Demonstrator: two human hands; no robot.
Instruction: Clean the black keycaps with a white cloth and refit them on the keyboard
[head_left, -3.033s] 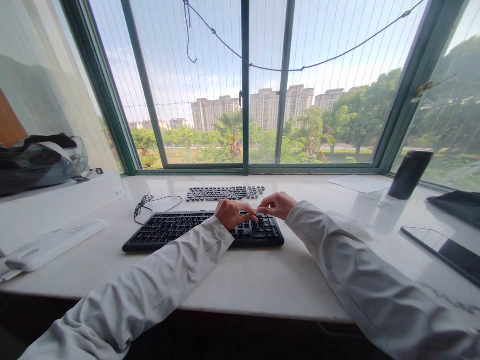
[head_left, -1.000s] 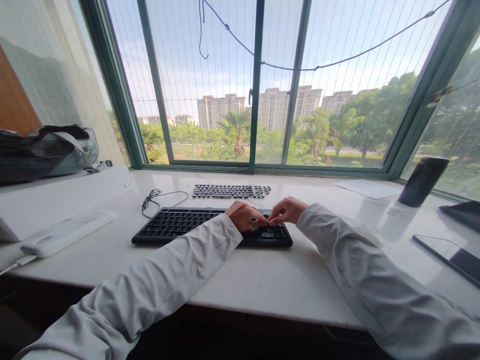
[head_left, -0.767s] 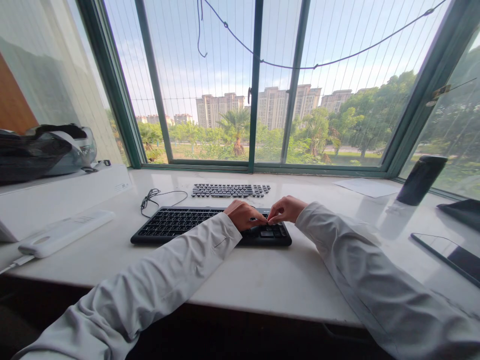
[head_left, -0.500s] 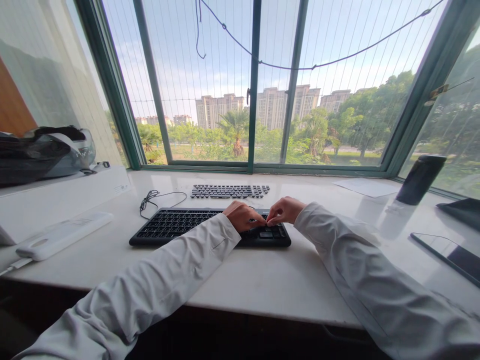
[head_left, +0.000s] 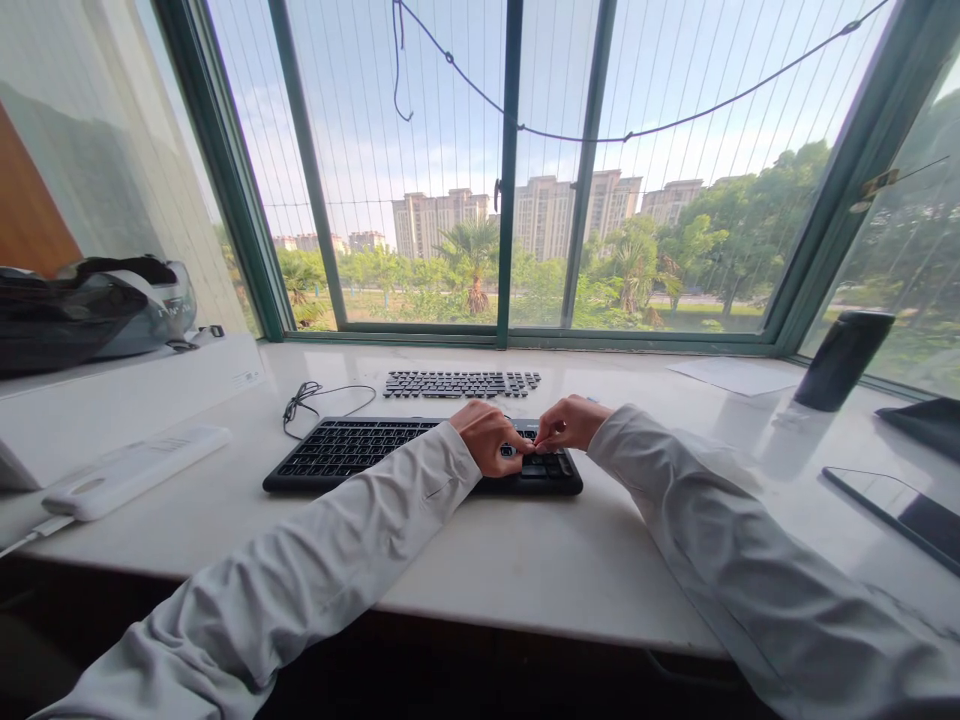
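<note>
Both hands sit at the right end of the flat black full-size keyboard (head_left: 420,456), which lies flat on the white glossy stone windowsill counter (head_left: 525,560), near its middle. Left hand (head_left: 489,436) is curled, fingers bent down onto the keys; right hand (head_left: 568,422) has fingertips drawn together, pinching at 1 small key spot next to the left fingertips (too small to tell whether a cap is actually between them). Behind the keyboard, apart from it, a neat block of loose dark keycaps (head_left: 461,383) lies in rows, so my read is that many caps are already off and laid out, though most of the board shows caps in place. The thin black cable (head_left: 311,398) lies coiled, loose, left of the keycap block. Elsewhere: white oblong plastic device (head_left: 131,471) far left, dark cylindrical tumbler (head_left: 844,360) and black flat tablet (head_left: 900,505) far right, all untouched.
</note>
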